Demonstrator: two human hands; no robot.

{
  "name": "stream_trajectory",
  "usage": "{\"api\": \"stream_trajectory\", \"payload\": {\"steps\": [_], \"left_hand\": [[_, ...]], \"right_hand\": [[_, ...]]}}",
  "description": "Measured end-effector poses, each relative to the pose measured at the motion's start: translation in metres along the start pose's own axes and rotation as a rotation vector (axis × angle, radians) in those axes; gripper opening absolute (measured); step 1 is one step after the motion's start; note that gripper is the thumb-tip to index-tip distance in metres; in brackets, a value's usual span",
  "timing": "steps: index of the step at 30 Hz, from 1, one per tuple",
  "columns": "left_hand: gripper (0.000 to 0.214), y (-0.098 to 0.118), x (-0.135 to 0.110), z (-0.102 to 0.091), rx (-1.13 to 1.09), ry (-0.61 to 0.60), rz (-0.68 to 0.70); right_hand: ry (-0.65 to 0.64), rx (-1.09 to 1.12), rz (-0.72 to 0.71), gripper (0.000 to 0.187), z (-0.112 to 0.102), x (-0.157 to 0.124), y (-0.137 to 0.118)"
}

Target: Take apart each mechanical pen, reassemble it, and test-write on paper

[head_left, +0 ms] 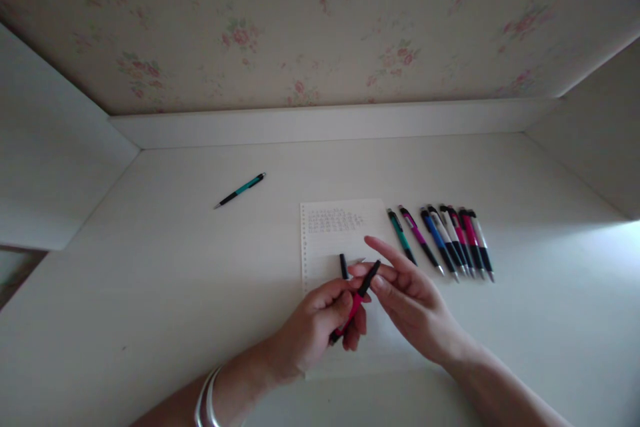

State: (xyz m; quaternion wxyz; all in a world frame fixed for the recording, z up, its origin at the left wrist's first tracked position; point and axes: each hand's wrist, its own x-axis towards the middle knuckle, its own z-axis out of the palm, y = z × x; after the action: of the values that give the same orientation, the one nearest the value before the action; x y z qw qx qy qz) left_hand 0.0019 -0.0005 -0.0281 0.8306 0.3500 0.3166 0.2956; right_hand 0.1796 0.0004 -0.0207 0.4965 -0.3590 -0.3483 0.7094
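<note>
My left hand [320, 320] is closed round a red and black pen [356, 301], which points up and to the right. My right hand [405, 293] is beside it with fingers stretched out, its fingertips touching the pen's black end. A small black piece [343, 266], perhaps a pen part, stands just behind the hands over a sheet of notebook paper [330, 233] with faint writing near its top. Both hands hover above this sheet on the white table [175, 267].
A row of several pens [443, 240], in teal, purple, blue, white and pink, lies right of the paper. A single teal and black pen [241, 189] lies apart at the back left. White walls enclose the table on three sides, under flowered wallpaper.
</note>
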Motion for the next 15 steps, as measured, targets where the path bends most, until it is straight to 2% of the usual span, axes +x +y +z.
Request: {"api": "stream_trajectory", "payload": {"steps": [3, 5, 9, 12, 15], "left_hand": [[0.037, 0.0011, -0.0004, 0.0009, 0.027, 0.018, 0.031], [0.037, 0.0020, -0.0012, 0.0015, 0.068, 0.025, 0.043], [0.035, 0.0023, -0.0022, 0.0016, 0.070, 0.024, 0.022], [0.035, 0.0011, -0.0019, 0.0005, 0.054, 0.016, 0.023], [0.030, 0.0005, -0.0017, -0.0004, 0.036, 0.011, 0.027]], "right_hand": [[-0.015, 0.003, -0.035, 0.051, 0.0035, 0.0021, -0.0020], [0.012, -0.011, -0.064, 0.049, 0.0046, 0.0044, -0.0031], [0.078, -0.014, -0.011, 0.042, 0.0014, 0.0062, -0.0027], [0.044, 0.019, 0.019, 0.048, -0.0009, 0.0040, -0.0022], [0.021, 0.039, 0.009, 0.045, 0.0003, 0.0027, -0.0044]]}}
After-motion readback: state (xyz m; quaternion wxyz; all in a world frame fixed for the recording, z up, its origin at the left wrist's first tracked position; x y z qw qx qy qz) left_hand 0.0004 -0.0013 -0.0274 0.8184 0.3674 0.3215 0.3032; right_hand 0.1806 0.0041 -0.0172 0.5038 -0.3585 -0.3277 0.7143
